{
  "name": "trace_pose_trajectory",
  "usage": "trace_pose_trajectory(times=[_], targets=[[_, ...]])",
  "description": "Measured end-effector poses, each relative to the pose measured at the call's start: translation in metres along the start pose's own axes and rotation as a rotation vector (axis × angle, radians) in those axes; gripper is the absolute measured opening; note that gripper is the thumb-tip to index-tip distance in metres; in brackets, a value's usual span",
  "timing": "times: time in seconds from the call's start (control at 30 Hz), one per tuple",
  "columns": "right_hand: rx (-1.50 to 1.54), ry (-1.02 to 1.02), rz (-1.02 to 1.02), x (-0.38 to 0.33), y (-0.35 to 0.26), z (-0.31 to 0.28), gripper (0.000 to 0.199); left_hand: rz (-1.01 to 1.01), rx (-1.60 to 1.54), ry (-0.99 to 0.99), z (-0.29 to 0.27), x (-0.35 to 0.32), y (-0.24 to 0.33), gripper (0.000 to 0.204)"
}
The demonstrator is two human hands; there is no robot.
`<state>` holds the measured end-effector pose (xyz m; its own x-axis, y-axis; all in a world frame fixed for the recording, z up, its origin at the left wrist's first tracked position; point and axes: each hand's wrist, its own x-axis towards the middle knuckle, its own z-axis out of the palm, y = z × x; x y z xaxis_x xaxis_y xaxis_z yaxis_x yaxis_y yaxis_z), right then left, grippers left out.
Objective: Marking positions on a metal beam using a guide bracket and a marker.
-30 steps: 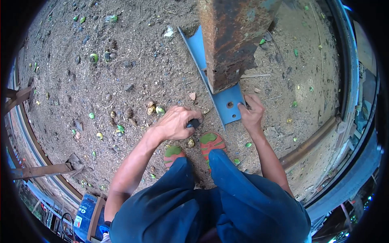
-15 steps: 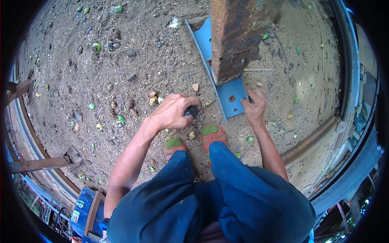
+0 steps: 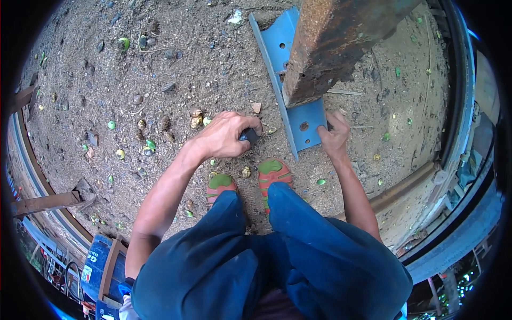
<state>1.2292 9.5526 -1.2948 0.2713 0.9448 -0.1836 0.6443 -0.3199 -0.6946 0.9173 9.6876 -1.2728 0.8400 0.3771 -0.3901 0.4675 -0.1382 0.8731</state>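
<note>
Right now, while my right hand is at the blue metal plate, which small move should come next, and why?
Probably bring the left hand toward the blue metal plate: it holds a small dark object apart from the plate, while the right hand is at the plate's right edge.

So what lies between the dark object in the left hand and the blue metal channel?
In the head view, sandy ground with a small yellow-green piece separates the dark object from the blue metal channel.
</note>
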Motion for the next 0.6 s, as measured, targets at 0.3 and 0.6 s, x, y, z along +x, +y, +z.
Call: trace_pose_trajectory(times=[0.3, 0.6], targets=[[-0.215, -0.048, -0.058, 0.001, -0.020, 0.013, 0.064, 0.076, -0.020, -0.059, -0.002, 0.017, 0.007, 0.037], [-0.450, -0.002, 0.069, -0.003, -0.069, 0.047, 0.121, 0.113, 0.011, -0.017, 0.006, 0.009, 0.010, 0.038]])
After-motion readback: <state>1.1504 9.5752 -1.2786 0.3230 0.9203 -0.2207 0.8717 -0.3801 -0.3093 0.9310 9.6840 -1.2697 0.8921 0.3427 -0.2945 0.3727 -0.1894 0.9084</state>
